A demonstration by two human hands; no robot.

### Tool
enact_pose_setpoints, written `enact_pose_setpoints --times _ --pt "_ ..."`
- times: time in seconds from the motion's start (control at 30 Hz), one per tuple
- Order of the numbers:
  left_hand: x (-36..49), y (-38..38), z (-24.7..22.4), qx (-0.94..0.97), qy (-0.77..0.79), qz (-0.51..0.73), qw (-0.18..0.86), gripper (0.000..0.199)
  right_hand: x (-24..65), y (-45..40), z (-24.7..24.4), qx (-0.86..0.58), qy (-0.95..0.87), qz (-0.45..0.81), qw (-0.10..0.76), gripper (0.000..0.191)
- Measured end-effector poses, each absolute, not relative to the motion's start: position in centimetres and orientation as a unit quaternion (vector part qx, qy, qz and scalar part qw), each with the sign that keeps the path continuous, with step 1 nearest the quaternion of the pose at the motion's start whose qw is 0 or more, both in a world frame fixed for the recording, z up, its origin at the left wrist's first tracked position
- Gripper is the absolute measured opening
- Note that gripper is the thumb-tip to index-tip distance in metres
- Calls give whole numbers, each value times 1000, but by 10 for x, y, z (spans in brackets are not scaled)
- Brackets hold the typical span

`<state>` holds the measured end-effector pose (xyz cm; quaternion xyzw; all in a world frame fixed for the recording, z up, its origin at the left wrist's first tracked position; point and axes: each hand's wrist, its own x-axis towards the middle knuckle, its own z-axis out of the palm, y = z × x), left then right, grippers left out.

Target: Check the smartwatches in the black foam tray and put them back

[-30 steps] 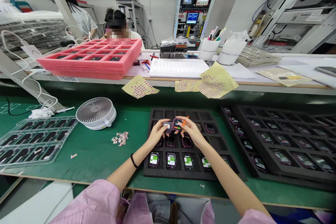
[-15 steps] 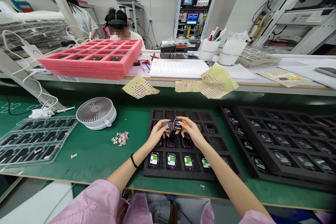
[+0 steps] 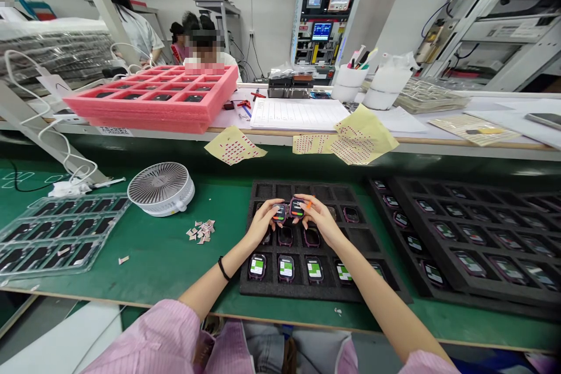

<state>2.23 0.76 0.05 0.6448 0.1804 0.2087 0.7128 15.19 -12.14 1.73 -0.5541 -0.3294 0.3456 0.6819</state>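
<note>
Over the black foam tray [image 3: 298, 291] my left hand [image 3: 264, 219] grips a smartwatch [image 3: 279, 212] with a lit screen, its thumb on the glass. Right beside it, my right hand [image 3: 319, 215] holds a second lit smartwatch [image 3: 297, 207]; something orange shows at those fingers. Several watches rest in the tray's compartments below the hands. In the front row, one watch [image 3: 286, 268] shows a green and white screen, as do its neighbours. Dark-screened watches, such as one [image 3: 312, 237], sit in the row behind.
More black foam trays [image 3: 412, 201] with watches lie at the right. On the left are a white fan [image 3: 160, 188], small paper pieces [image 3: 201, 231] and a clear plastic tray [image 3: 65, 272]. A pink foam tray [image 3: 144, 117] stands on the shelf; people are beyond it.
The watch in my left hand has shifted and tilted very slightly. My right hand looks almost unmoved. Behind the shelf, the person's head has moved a little to the right.
</note>
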Motion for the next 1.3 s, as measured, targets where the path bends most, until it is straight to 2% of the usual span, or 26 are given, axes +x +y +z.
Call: enact_pose_setpoints --times 0.27,0.67,1.07,1.3 --pt "23 9 -5 654 160 216 707 42 154 -120 13 -549 -326 356 682 38" --pt "24 8 -9 660 141 232 701 57 152 -118 11 -553 -350 363 663 51" --pt "24 10 -5 635 171 237 715 42 151 -119 12 -553 -350 354 669 48" --pt "24 10 -8 661 153 245 692 44 153 -119 12 -557 -342 340 676 43"
